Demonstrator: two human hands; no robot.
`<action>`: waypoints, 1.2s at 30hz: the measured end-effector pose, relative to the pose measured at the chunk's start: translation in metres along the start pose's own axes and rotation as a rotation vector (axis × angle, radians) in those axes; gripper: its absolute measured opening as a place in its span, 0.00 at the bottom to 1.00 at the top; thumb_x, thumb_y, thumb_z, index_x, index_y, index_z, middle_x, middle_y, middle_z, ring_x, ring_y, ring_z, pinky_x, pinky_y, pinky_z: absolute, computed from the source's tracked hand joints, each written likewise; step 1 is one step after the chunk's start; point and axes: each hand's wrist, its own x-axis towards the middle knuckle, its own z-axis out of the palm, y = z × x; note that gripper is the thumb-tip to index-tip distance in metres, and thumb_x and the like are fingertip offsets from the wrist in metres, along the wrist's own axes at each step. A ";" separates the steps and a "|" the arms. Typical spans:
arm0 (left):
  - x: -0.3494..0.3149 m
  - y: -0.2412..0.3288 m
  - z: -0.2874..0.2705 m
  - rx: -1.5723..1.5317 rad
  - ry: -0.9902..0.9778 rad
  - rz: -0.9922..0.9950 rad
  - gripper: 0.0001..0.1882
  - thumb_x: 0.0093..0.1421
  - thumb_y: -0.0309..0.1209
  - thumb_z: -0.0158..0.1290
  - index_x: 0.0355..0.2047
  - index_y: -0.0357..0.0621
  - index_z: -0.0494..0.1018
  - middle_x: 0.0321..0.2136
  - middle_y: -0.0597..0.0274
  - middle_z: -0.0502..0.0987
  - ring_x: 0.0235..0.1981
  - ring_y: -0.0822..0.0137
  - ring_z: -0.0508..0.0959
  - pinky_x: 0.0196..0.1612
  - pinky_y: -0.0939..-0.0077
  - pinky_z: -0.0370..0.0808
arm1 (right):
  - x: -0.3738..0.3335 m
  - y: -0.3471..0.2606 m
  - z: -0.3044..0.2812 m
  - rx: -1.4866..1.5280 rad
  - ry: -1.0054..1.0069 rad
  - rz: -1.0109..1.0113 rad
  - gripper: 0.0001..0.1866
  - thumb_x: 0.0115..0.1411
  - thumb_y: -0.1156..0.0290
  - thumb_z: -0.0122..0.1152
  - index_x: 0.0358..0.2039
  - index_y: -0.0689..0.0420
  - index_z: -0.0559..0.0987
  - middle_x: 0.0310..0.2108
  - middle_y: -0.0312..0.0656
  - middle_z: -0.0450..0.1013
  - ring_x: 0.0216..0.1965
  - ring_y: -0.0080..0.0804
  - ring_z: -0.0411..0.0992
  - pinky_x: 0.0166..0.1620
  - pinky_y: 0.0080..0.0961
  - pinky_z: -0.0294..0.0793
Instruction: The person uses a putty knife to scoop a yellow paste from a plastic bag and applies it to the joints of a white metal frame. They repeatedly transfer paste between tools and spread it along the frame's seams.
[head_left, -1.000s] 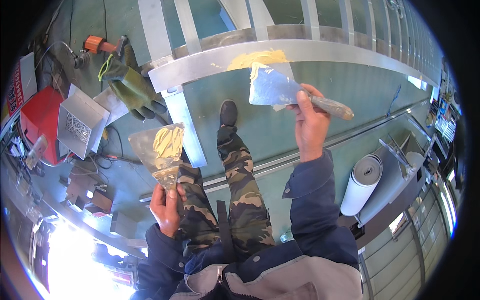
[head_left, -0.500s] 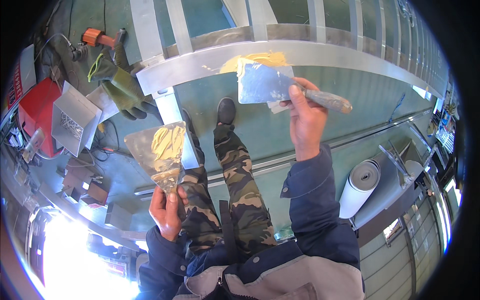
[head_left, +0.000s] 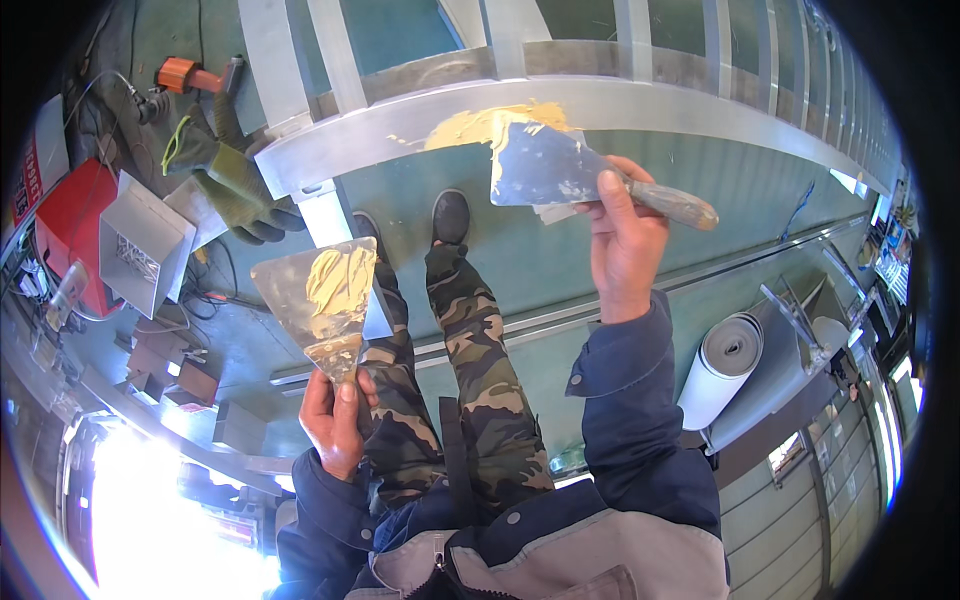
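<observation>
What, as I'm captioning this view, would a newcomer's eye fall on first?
Yellow paste smeared on the metal rail at top centre stands out first. A scraper in the right hand overlaps its lower part. Left of centre, the left hand holds a second scraper, loaded with more yellow paste.

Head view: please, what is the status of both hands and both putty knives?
Left hand holds putty knife loaded with yellow paste. Right hand holds second putty knife, overlapping smeared metal rail. No obstruction seen.
</observation>
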 end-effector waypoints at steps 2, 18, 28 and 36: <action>0.001 0.001 0.001 -0.002 -0.004 0.000 0.20 0.70 0.35 0.47 0.54 0.29 0.69 0.32 0.60 0.75 0.30 0.72 0.72 0.36 0.79 0.70 | 0.000 -0.002 -0.003 0.001 0.006 0.006 0.14 0.66 0.72 0.63 0.49 0.64 0.78 0.39 0.41 0.79 0.36 0.26 0.77 0.41 0.24 0.78; 0.006 0.004 0.008 0.027 -0.008 -0.006 0.20 0.70 0.36 0.48 0.53 0.30 0.69 0.31 0.59 0.74 0.29 0.72 0.72 0.36 0.78 0.69 | 0.009 -0.009 -0.028 0.050 0.067 -0.032 0.14 0.65 0.73 0.64 0.48 0.65 0.78 0.39 0.40 0.78 0.35 0.24 0.76 0.38 0.22 0.78; 0.004 0.003 0.008 -0.006 0.001 0.004 0.18 0.70 0.34 0.48 0.52 0.30 0.70 0.32 0.60 0.75 0.30 0.72 0.72 0.36 0.78 0.70 | 0.003 -0.019 -0.031 0.031 0.123 -0.073 0.15 0.65 0.73 0.64 0.49 0.66 0.77 0.39 0.41 0.78 0.35 0.25 0.75 0.38 0.23 0.76; 0.005 0.005 0.007 0.007 -0.003 0.007 0.19 0.70 0.33 0.47 0.53 0.30 0.69 0.32 0.59 0.75 0.30 0.72 0.73 0.37 0.78 0.70 | -0.004 -0.004 0.029 -0.064 0.017 -0.048 0.15 0.61 0.71 0.70 0.45 0.66 0.80 0.36 0.42 0.79 0.32 0.25 0.75 0.36 0.22 0.77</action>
